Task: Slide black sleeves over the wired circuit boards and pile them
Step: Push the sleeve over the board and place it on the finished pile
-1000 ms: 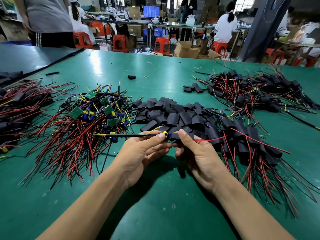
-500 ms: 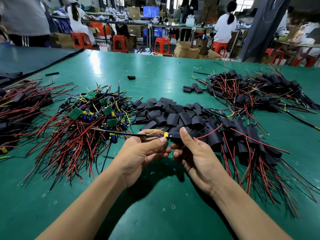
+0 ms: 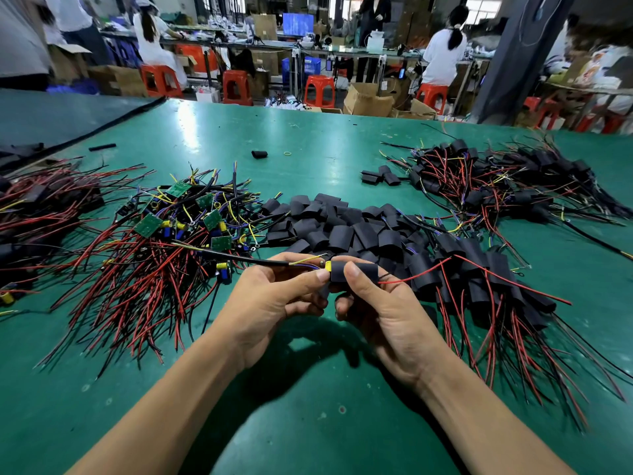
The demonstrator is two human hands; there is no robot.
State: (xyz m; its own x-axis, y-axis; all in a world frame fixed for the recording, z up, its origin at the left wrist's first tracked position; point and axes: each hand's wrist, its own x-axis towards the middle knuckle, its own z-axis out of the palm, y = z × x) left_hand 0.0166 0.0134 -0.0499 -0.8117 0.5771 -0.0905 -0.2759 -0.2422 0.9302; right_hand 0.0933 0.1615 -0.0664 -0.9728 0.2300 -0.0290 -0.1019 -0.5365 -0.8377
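Above the near part of the green table [image 3: 308,399], your two hands meet, thumb tips almost touching.

Right hand [image 3: 383,313]: thumb on top, fingers curled beneath, pinching a black sleeve [image 3: 364,270] held clear of the surface.

Left hand [image 3: 274,299]: thumb and forefinger closed on the wires at the sleeve's left mouth. A yellow capacitor [image 3: 327,266] on the circuit board pokes out there; the rest of the board is hidden inside the sleeve.

A black cable [image 3: 239,258] runs left from your left hand. A red wire [image 3: 414,276] trails out of the sleeve's right end.

Just behind the hands lies a heap of empty sleeves [image 3: 335,228]. Left of it is a tangle of bare green boards [image 3: 185,231] with red leads. Right of it, touching, is a pile of sleeved boards [image 3: 479,272].

A far pile [image 3: 496,180] of sleeved boards sits at back right, apart from the near one. A left-edge pile [image 3: 41,214] is partly cut off by the frame. One loose sleeve [image 3: 259,154] lies alone farther back.
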